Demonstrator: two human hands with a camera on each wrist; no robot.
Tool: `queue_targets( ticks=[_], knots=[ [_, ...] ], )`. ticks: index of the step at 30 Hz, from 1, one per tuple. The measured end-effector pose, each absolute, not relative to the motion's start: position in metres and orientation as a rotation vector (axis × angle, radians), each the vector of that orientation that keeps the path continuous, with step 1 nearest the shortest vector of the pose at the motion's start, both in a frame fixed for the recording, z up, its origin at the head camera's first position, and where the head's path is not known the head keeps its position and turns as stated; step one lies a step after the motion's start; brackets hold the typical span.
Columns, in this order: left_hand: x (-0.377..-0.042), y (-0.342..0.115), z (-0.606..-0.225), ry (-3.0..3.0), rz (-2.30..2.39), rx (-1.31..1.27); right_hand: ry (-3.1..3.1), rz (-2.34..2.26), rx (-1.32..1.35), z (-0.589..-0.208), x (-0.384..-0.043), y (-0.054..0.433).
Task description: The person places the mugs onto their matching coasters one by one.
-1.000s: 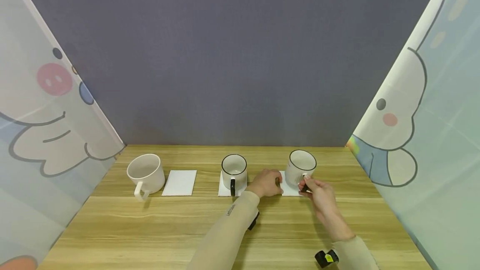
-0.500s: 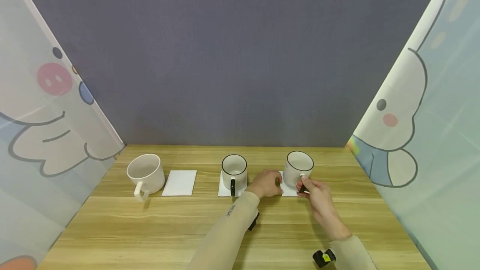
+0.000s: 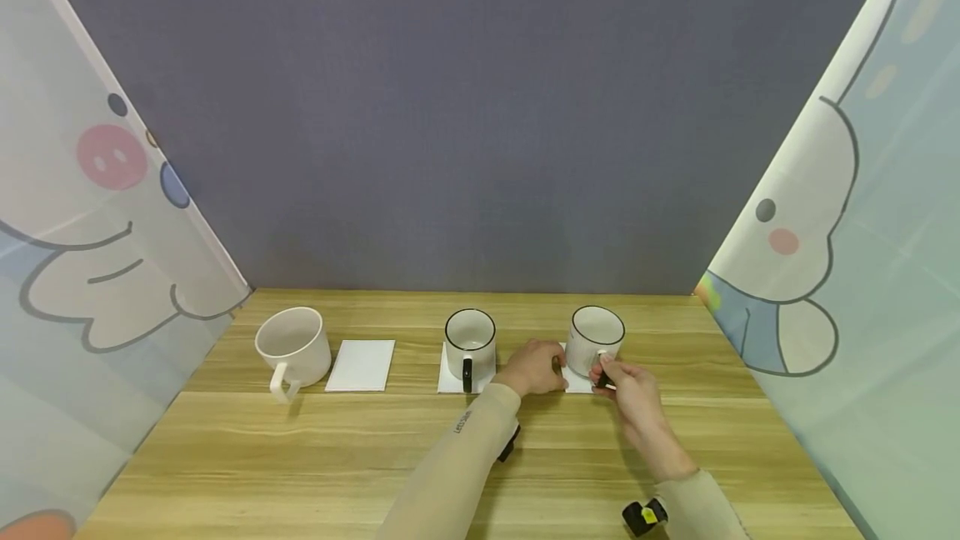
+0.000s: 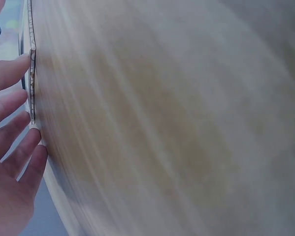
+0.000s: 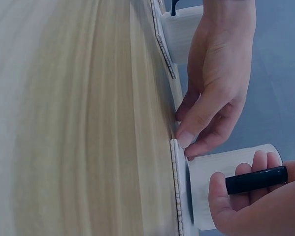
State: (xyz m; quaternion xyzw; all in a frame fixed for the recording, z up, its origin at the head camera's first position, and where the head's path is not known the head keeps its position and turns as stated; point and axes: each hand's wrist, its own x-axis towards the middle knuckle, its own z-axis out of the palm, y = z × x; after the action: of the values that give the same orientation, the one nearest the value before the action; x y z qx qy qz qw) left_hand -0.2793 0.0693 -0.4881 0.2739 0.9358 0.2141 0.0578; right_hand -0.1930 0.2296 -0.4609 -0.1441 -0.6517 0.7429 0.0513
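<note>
Nearest of all, with twelve o'clock toward the back, two beige fabric sleeves (image 3: 448,463) came in from six o'clock. The right hand (image 3: 636,397) had its grip pinched on the black handle (image 3: 603,380) of a white cylindrical mug (image 3: 582,354) with a black rim. That mug was upright at the hand's eleven o'clock, over a thin white square coaster (image 3: 577,386); whether its base fully touched, I could not tell. Past nine o'clock from there, the left hand (image 3: 534,367) had its fingers loosely parted, the tips at the coaster's edge.

Held by its handle alone, the mug could tip if the pinch slackened or the wrist rolled. A sideways push from its base might skid the thin coaster, and drifting toward nine could knock the left fingertips.

Farther off, toward ten o'clock from the left hand, a second black-rimmed white mug (image 3: 480,363) stood on its own coaster (image 3: 447,382). Well along at nine lay a bare white coaster (image 3: 361,366), then a wide cream-white mug (image 3: 309,363) on the wood. The pale wood-grain counter (image 3: 300,465) ended at a plain dark-grey wall (image 3: 465,123), flanked by pastel cartoon-printed panels (image 3: 888,273).
</note>
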Motion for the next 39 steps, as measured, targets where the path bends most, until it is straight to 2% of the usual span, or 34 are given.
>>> queue_targets(
  ticks=[39],
  knots=[
    [-0.2783,0.0687,-0.4872,2.817,0.693,0.805,-2.078,2.221,-0.489,-0.4649,-0.1858,0.2304]
  ],
)
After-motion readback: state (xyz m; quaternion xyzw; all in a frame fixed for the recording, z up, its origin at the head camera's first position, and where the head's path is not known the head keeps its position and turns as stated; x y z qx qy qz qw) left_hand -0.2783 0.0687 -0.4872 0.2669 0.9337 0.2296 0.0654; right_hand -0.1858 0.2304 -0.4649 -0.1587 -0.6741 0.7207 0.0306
